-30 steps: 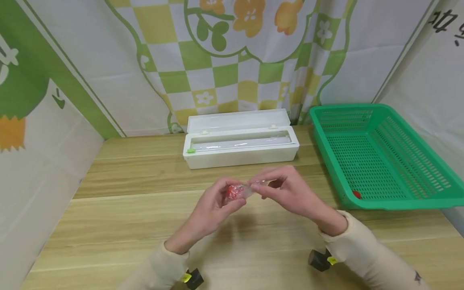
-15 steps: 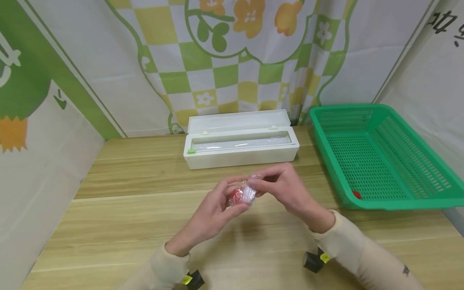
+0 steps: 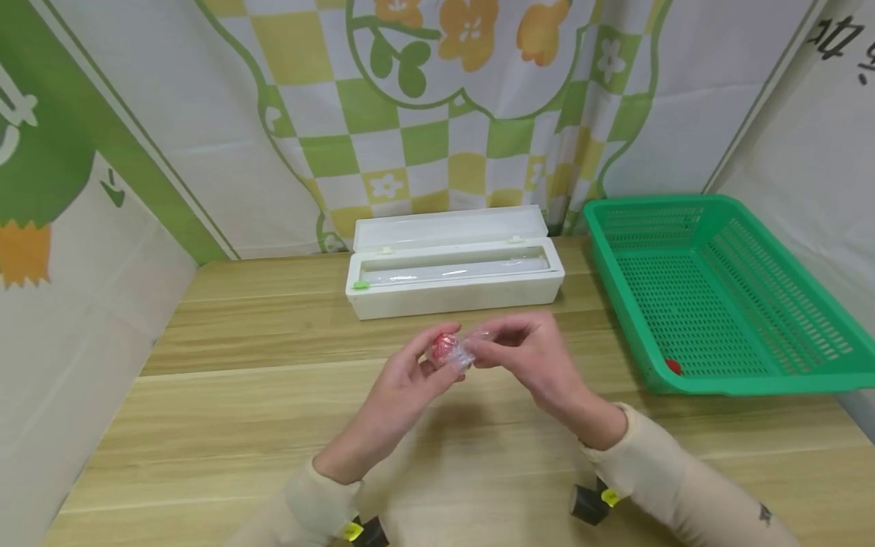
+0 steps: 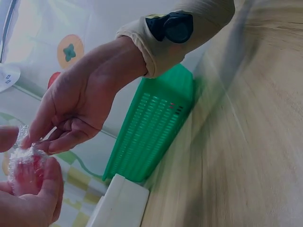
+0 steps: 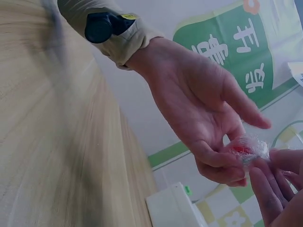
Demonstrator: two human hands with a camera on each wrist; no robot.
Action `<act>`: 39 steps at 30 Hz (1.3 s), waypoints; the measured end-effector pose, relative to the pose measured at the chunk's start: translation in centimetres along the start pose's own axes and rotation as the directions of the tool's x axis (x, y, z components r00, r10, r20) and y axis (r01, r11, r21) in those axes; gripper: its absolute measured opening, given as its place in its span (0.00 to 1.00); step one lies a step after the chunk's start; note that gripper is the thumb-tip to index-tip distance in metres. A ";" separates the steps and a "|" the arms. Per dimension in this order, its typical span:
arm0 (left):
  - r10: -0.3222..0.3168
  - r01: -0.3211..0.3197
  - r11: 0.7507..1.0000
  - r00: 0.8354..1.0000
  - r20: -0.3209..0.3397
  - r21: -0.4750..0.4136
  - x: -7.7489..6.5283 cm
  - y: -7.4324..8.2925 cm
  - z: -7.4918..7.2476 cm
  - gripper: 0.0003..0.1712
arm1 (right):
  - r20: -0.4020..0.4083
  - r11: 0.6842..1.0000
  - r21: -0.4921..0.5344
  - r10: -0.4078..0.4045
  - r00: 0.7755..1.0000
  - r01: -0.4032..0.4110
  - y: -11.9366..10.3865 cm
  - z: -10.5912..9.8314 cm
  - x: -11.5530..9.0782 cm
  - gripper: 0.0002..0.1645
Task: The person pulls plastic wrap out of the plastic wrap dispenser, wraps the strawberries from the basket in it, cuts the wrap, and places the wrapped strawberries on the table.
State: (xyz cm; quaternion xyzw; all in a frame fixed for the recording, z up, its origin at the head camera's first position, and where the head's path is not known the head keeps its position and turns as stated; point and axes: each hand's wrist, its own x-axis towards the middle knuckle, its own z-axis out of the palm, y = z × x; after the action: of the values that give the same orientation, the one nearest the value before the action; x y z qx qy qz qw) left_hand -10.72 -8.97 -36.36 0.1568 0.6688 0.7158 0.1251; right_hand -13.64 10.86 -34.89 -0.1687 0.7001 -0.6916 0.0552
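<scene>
A small round red item (image 3: 444, 346), its kind not clear, is wrapped in crinkled clear cling film (image 3: 463, 357). My left hand (image 3: 403, 391) holds it between thumb and curled fingers above the wooden table. From the right, my right hand (image 3: 536, 361) pinches the twisted end of the film between thumb and forefinger. In the left wrist view the red shows blurred through the film (image 4: 21, 151). The right wrist view has the wrapped red item (image 5: 242, 150) lying against the left fingers.
Behind the hands stands a white cling film box (image 3: 454, 290), lid raised, with a roll inside and a green slider on its edge. To the right is a green plastic basket (image 3: 622, 327) with a red item (image 3: 673, 367) in its near corner. A patterned curtain (image 3: 424, 144) hangs behind.
My left hand has tilted the wrapped item and turned it slightly. My right hand has moved a little left, and the film end is now bunched closer to the red item.
</scene>
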 end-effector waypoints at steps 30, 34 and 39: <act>0.043 -0.044 0.999 0.999 0.027 0.013 -0.1 -0.2 -0.6 0.26 | -0.007 0.983 -0.157 -0.098 0.995 0.095 -0.3 0.1 0.1 0.06; 0.024 -0.023 0.999 0.999 -0.028 0.048 -0.1 -0.1 -0.4 0.26 | -0.019 0.988 -0.134 -0.077 0.997 0.074 -0.1 0.6 0.0 0.06; 0.029 -0.021 0.993 0.997 -0.066 0.120 0.1 0.1 -0.2 0.23 | 0.018 0.992 -0.115 -0.041 0.999 0.042 -0.1 0.6 -0.1 0.07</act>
State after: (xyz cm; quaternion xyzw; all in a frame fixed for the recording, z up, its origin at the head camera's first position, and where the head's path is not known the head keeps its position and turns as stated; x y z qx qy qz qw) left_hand -10.85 -9.12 -36.30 0.1481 0.7121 0.6811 0.0839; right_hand -13.29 10.30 -34.85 -0.1915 0.7348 -0.6497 0.0364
